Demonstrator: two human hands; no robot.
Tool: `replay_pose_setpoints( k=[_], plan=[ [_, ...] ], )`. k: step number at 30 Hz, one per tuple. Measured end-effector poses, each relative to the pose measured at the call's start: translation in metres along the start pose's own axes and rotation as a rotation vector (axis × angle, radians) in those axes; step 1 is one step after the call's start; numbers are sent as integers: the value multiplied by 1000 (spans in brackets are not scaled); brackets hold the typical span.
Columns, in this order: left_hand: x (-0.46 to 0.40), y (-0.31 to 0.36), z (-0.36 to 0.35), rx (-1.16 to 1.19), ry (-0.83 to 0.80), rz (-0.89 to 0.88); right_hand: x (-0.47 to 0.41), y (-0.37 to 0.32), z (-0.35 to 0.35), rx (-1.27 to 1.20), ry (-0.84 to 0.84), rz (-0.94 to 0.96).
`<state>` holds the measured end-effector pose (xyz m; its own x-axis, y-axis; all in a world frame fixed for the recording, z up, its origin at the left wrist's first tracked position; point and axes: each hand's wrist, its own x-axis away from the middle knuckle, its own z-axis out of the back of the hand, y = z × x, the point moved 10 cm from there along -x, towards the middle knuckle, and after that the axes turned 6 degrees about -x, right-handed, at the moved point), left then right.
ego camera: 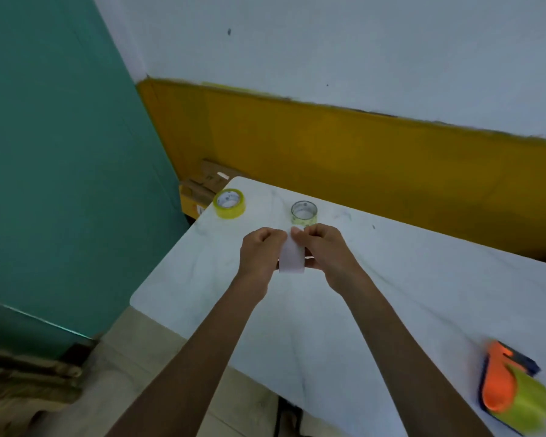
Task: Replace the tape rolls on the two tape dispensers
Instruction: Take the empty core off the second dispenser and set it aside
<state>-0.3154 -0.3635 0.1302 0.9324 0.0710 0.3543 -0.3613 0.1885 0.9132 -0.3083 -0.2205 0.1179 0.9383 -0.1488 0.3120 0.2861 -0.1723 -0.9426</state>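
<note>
Both my hands are raised over the white table (391,279), pinching a pale strip of tape (292,257) between them. My left hand (260,250) grips its left edge and my right hand (323,250) grips its right edge and top. What lies behind the strip is hidden by my fingers. A full yellow tape roll (229,203) lies flat near the table's far left corner. A thin, nearly used-up clear roll (304,213) stands just beyond my right hand. An orange and blue tape dispenser (505,386) loaded with yellow-green tape lies at the table's near right edge.
Cardboard boxes (202,187) sit on the floor behind the table's far left corner. A teal panel (60,152) stands to the left, and a yellow and white wall (360,146) runs behind the table. Tiled floor (123,373) shows at the lower left.
</note>
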Motion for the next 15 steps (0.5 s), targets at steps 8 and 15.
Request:
replay_pose_setpoints(
  k=[8, 15],
  plan=[
    [-107, 32, -1, -62, -5, 14, -100, -13, -19, -11, 60, -39],
    [-176, 24, -3, -168, -45, 14, -156, 5, -30, -35, 90, -120]
  ],
)
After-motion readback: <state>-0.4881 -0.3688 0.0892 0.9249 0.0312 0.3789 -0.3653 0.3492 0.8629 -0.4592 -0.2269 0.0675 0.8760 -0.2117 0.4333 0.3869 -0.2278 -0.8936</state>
